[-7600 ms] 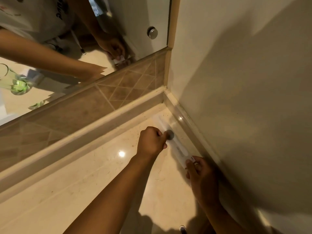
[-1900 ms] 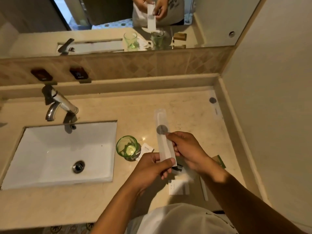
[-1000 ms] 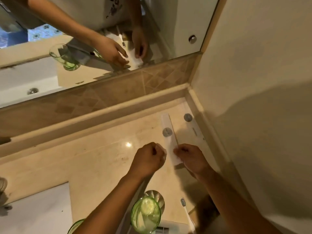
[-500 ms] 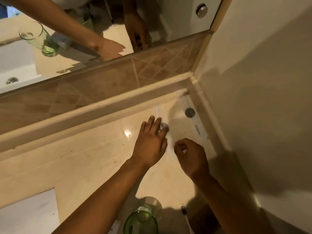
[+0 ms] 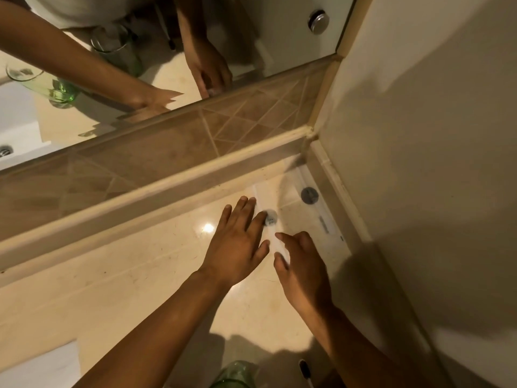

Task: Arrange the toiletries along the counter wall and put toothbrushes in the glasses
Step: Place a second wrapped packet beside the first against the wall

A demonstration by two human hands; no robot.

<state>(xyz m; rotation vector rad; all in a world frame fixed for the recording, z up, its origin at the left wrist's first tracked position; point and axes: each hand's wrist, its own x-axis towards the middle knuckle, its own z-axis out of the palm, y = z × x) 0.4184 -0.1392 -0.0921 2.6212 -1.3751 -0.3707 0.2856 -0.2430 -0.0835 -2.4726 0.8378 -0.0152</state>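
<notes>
Two long white toiletry packets with round grey seals lie on the beige counter near its back right corner. One packet (image 5: pixel 319 208) runs along the side wall. The other packet (image 5: pixel 267 211) lies to its left, partly under my hands. My left hand (image 5: pixel 237 245) is flat with spread fingers, fingertips at that packet's seal. My right hand (image 5: pixel 302 264) hovers at the packet's near end, fingers loosely apart, holding nothing. A green glass (image 5: pixel 235 376) shows at the bottom edge, with a toothbrush head (image 5: pixel 305 369) beside it.
A tiled backsplash (image 5: pixel 167 152) with a raised ledge runs along the back under a mirror (image 5: pixel 140 51) that reflects my arms and a green glass. The plain side wall (image 5: pixel 433 163) closes the right. The white sink's corner (image 5: pixel 36 368) shows lower left.
The second packet has gone from both hands down onto the counter beside the first. My left hand has flattened and my right fingers have let go and opened. The view has shifted closer.
</notes>
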